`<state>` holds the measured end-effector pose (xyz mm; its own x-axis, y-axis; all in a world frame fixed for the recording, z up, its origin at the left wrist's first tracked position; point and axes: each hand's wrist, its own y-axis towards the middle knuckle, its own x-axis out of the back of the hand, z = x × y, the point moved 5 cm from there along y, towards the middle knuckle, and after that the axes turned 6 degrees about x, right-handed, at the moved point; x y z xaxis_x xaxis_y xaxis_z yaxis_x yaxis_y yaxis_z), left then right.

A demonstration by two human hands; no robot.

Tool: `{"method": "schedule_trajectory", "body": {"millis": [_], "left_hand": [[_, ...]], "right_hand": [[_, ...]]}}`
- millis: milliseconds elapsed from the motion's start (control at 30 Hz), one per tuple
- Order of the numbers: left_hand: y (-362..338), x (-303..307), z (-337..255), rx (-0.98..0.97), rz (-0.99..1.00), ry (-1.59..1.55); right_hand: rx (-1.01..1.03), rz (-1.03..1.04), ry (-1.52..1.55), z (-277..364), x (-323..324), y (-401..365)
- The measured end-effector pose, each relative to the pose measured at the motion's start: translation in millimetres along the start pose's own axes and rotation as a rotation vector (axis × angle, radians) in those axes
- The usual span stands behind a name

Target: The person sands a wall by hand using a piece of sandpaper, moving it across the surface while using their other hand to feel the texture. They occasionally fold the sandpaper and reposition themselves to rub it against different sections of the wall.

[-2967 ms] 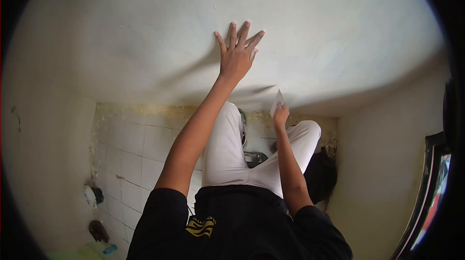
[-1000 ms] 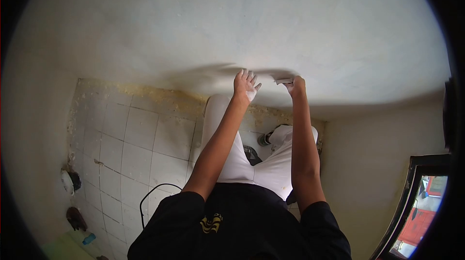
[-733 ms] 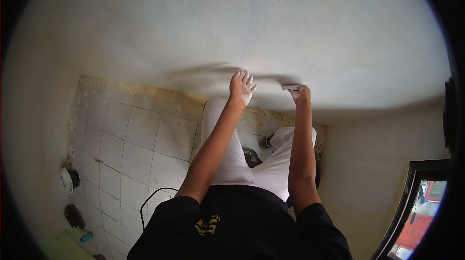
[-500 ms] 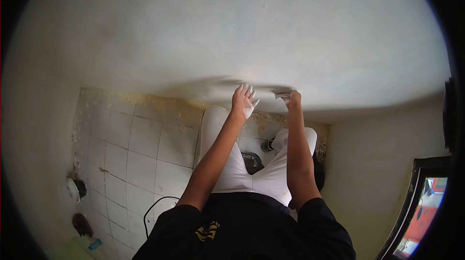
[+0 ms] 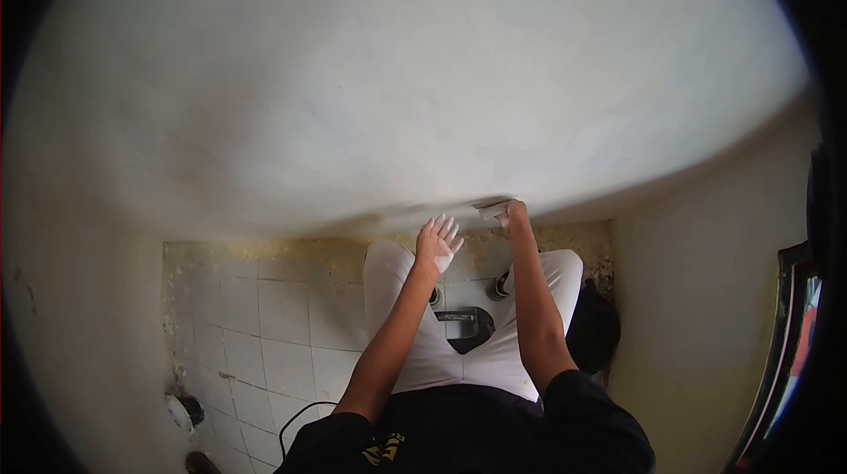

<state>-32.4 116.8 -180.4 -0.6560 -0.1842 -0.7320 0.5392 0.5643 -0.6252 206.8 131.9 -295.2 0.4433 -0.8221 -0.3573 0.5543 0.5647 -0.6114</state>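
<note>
Paper [image 5: 488, 209], a small pale folded piece, sits at the centre of the frame, low on the wall [image 5: 397, 94], gripped in the right hand [image 5: 510, 214]. The pale, faintly mottled wall fills the whole upper half of the picture. Below it, white floor tiles [image 5: 265, 333] with a stained yellowish edge run across the lower left. The person stands over them in white trousers [image 5: 401, 342] and a black shirt [image 5: 459, 434]. A dark frame [image 5: 788, 342] runs down the right edge, and a dark bundle [image 5: 593, 333] lies on the floor just right of the legs. A dark metal object [image 5: 468, 326] rests between the feet. A thin black cable [image 5: 296, 417] loops at bottom centre, and a round fitting [image 5: 185, 410] sits at lower left. The left hand [image 5: 438, 243], fingers spread wide and palm whitened, lies against the wall just left of the paper; the right is closed around the sheet.
</note>
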Motion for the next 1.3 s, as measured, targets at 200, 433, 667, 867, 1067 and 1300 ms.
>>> {"method": "schedule_trajectory", "body": {"millis": [200,433,667,867,1067,1300], "left_hand": [[17.4,13.4,14.0,0.045,-0.041,0.048],[33.6,3.4,34.8,0.091,-0.103,-0.033],[14.9,-26.4,23.2,0.04,-0.041,0.09],[-27.5,-46.2,8.2,-0.065,0.002,0.041],[-77.8,-88.8,-9.3,-0.019,0.338,0.159],[-125.0,-97.0,-22.9,0.092,0.419,0.034]], "right_hand": [[0.032,0.094,0.053,62.1,-24.9,-73.4],[0.202,0.072,-0.194,51.8,-37.3,-60.0],[0.133,0.067,-0.075,33.5,-44.9,-67.6],[0.262,0.501,0.136,123.8,-62.6,-192.1],[0.223,0.637,-0.005,134.6,-62.6,-270.0],[0.162,0.661,-0.15,108.5,-56.3,-280.2]]}}
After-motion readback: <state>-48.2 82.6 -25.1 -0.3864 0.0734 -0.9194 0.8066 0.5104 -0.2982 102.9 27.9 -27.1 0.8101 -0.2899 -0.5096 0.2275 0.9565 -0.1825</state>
